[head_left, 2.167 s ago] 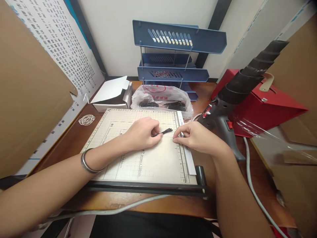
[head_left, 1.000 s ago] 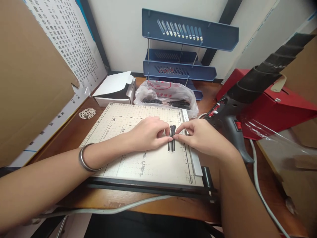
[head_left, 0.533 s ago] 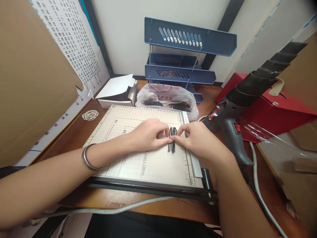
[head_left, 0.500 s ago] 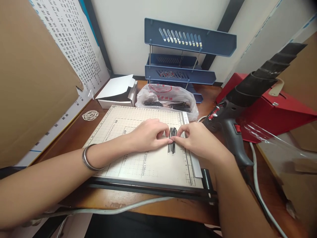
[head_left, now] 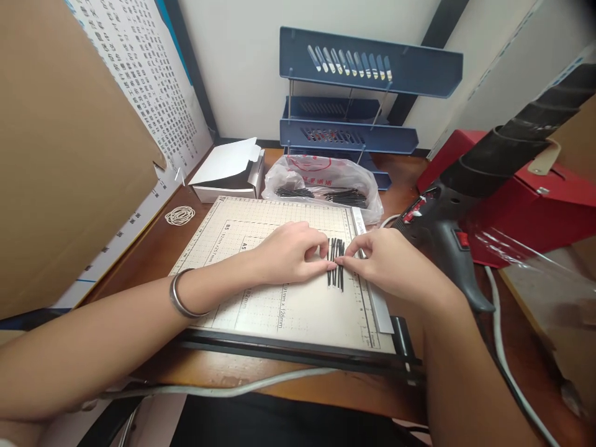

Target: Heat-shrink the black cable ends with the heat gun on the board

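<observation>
Here, a small bunch of thin black strips [head_left: 336, 264] is laid flat on the gridded board of a paper cutter [head_left: 261, 298], near its right edge, with the strips lined up side by side and running toward and away from the person. The bunch is pressed from both sides: the left hand [head_left: 291, 253] is set against it with its fingertips [head_left: 329, 266] touching the left side, and the right hand [head_left: 395, 264] meets it from the right, thumb and forefinger pinched narrowly at the strips. Neither hand is spread wide; the fingers of both are curled and drawn together at the bunch, which is held between them against the board. A metal bangle [head_left: 179, 298] is worn on the left wrist.

Behind the cutter, a clear plastic bag [head_left: 321, 180] is seen, with more black strips lying inside it. A white cardboard box [head_left: 230, 174] with an open flap is placed to the left of the bag, and a coil of pale rubber bands [head_left: 179, 215] lies on the wooden desk [head_left: 153, 248] further left. A blue 3-tier letter tray [head_left: 354, 99] stands at the back. To the right, a black heat gun [head_left: 447, 230] is propped beside a red box [head_left: 526, 205]. A grey cable [head_left: 242, 390] is run along the near edge of the desk.
</observation>
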Demonstrator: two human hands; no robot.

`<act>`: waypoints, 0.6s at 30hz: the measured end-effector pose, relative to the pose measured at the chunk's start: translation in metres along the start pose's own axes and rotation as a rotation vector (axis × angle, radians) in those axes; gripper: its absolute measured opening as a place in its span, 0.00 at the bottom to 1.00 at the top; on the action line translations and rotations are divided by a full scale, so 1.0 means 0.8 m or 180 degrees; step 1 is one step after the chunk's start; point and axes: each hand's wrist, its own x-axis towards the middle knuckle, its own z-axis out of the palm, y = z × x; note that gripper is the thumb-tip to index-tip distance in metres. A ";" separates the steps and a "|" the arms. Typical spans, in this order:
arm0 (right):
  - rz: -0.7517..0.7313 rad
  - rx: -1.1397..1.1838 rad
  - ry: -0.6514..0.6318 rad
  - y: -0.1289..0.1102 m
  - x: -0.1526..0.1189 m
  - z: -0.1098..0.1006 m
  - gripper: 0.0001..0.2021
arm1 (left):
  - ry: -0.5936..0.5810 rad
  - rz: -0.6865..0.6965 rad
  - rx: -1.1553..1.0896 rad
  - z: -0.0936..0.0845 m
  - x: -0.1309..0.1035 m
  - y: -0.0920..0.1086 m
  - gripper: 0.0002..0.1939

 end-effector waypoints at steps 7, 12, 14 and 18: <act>-0.0132 0.0079 0.0056 0.004 0.002 0.001 0.10 | -0.0045 0.0027 0.0013 -0.002 0.001 0.000 0.13; -0.0183 0.0066 0.0032 -0.001 0.000 0.002 0.10 | -0.0061 0.0067 0.0044 -0.002 0.002 0.000 0.13; -0.0224 0.0107 0.0005 -0.002 0.000 0.002 0.10 | -0.0069 0.0042 0.0059 -0.002 0.001 0.000 0.13; -0.0317 0.0230 0.0098 0.000 -0.001 -0.001 0.10 | -0.0077 0.0085 0.0147 -0.002 0.001 0.001 0.13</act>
